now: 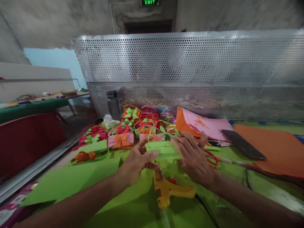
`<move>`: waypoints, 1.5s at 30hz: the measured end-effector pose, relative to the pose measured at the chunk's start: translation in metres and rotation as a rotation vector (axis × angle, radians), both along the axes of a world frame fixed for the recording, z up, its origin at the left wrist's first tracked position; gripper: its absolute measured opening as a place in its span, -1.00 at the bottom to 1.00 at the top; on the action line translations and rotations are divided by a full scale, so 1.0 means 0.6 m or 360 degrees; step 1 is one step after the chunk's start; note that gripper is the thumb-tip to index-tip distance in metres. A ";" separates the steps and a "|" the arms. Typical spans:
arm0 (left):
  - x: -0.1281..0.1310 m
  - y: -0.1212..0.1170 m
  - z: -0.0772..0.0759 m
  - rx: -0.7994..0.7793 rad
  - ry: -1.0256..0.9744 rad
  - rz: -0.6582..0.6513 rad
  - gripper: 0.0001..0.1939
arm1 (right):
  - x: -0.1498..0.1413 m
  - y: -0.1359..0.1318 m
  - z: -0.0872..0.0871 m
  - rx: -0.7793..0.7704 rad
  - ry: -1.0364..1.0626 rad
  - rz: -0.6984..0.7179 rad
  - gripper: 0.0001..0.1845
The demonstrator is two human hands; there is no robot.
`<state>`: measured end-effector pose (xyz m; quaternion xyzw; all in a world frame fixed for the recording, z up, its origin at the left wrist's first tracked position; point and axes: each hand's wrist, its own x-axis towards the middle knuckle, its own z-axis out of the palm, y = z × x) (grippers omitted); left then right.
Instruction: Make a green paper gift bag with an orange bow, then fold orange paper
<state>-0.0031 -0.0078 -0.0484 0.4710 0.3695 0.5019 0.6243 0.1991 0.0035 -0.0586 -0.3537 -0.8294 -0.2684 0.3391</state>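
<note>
Between my hands is a small folded bag of light green paper (163,149) with a thin green strap looping above it. My left hand (135,161) grips its left end, thumb on the near side and fingers curled. The fingers of my right hand (193,158) wrap over the bag's right end, hiding that end. Just below the bag, a yellow hot glue gun (172,189) lies on the green table surface, its nozzle pointing away from me and a glue stick coming out of its rear.
Several finished paper bags with bows (121,139) stand at the back left, near a dark bottle (113,104). A green sheet (78,177) lies left. Pink sheets (206,125), a dark phone-like slab (242,144) and an orange sheet (280,148) lie right. A perforated metal panel (147,72) rises behind.
</note>
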 end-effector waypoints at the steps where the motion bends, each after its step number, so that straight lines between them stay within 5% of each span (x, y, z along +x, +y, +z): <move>1: 0.003 -0.001 0.002 -0.0042 -0.0027 -0.0013 -0.39 | -0.002 -0.002 -0.001 0.0017 -0.0018 0.0010 -0.61; 4: 0.007 0.001 0.004 -0.0075 -0.0074 0.0066 -0.53 | -0.005 -0.007 -0.002 0.0065 -0.0046 0.0137 -0.66; 8: -0.002 0.011 0.001 -0.0005 -0.0049 0.0272 -0.56 | -0.003 -0.007 0.006 0.0060 0.0327 0.0334 -0.39; 12: -0.009 0.017 -0.006 0.0034 -0.0025 0.0312 -0.56 | -0.006 0.004 0.016 -0.0779 0.1209 0.0328 -0.37; 15: -0.007 0.016 -0.009 0.0075 -0.0011 0.0243 -0.55 | -0.016 0.010 0.016 -0.1571 0.1578 0.0579 -0.44; 19: -0.006 0.016 -0.008 0.0050 -0.0069 0.0102 -0.53 | -0.028 0.008 0.012 -0.2033 0.1793 0.0872 -0.58; 34: -0.028 0.037 -0.008 0.0089 0.0192 0.0113 -0.64 | -0.023 0.026 -0.004 -0.2047 0.1983 0.0595 -0.62; 45: -0.038 0.048 -0.006 0.0142 0.0374 0.0136 -0.72 | -0.027 0.024 0.010 -0.2264 0.1946 0.0265 -0.86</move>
